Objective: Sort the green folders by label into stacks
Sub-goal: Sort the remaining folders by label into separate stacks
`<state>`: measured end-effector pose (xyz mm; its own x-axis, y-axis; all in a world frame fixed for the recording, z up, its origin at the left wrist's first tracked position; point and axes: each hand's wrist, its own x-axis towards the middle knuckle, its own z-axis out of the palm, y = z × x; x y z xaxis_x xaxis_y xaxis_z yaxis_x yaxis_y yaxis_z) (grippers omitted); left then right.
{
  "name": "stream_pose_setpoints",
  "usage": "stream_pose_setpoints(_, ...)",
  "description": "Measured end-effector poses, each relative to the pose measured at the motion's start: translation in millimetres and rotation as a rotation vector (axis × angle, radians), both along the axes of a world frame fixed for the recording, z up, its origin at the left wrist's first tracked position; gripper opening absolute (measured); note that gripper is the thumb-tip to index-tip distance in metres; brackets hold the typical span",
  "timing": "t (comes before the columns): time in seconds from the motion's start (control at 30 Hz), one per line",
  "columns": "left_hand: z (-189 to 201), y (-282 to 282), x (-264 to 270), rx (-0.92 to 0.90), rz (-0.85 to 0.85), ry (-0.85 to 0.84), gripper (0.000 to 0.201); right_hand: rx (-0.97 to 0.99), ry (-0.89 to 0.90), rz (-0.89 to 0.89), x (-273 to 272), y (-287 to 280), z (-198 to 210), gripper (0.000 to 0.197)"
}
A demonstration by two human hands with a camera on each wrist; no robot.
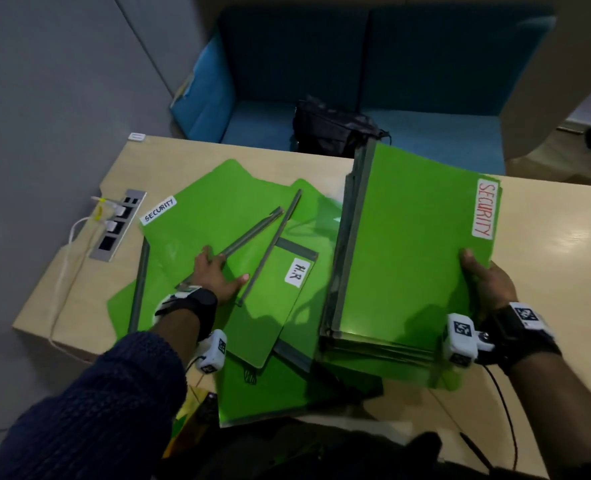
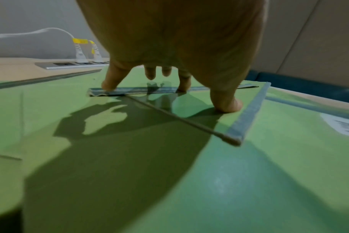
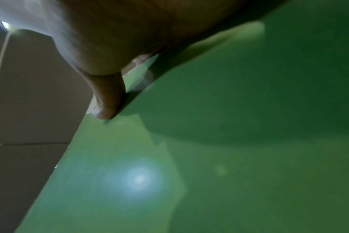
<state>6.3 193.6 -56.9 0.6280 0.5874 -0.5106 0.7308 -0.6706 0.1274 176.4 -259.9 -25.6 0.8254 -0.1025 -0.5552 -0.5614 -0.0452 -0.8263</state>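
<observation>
— Folders where?
— A thick stack (image 1: 401, 258), top one labelled SECURITY, pinched at its right edge by the right hand (image 1: 488, 282), thumb on top. Loose folders (image 1: 218, 216) lie under the left hand (image 1: 214, 275), whose spread fingers (image 2: 112, 78) press down, gripping nothing, on the tabletop (image 1: 547, 237).

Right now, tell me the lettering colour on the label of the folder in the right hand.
Red letters on the white SECURITY label, clearest in the head view.
</observation>
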Motion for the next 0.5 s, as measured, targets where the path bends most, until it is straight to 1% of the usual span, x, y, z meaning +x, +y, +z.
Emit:
stream_pose_setpoints(0.07, 1, -7, -2, 0.008, -0.021, 0.006, 0.086, 0.002, 0.013, -0.003, -3, 20, 0, 0.057)
stream_pose_setpoints(0.1, 2, -10, -1, 0.009, -0.029, -0.005, 0.085, -0.018, 0.023, -0.014, -4, 27, -4, 0.049)
stream_pose_setpoints(0.13, 4, -15, 0, 0.013, -0.049, -0.013, 0.086, -0.041, 0.036, -0.018, -6, 33, -11, 0.047)
stream_pose_setpoints(0.23, 5, -30, 2, -0.007, -0.161, 0.004, 0.094, -0.085, 0.094, 0.003, -15, 47, -27, 0.051)
stream_pose_setpoints(0.27, 3, -32, 4, -0.023, -0.179, 0.008, 0.094, -0.101, 0.102, -0.001, -16, 49, -32, 0.051)
stream_pose_setpoints(0.4, 9, -37, 10, 0.006, -0.263, -0.035, 0.075, -0.219, 0.176, 0.039, -18, 48, -39, 0.056)
stream_pose_setpoints(0.43, 12, -41, 12, 0.008, -0.292, -0.033, 0.074, -0.22, 0.186, 0.041, -18, 47, -39, 0.057)
stream_pose_setpoints(0.5, 18, -53, 17, 0.037, -0.332, 0.036, 0.085, -0.22, 0.203, 0.047, -16, 46, -40, 0.06)
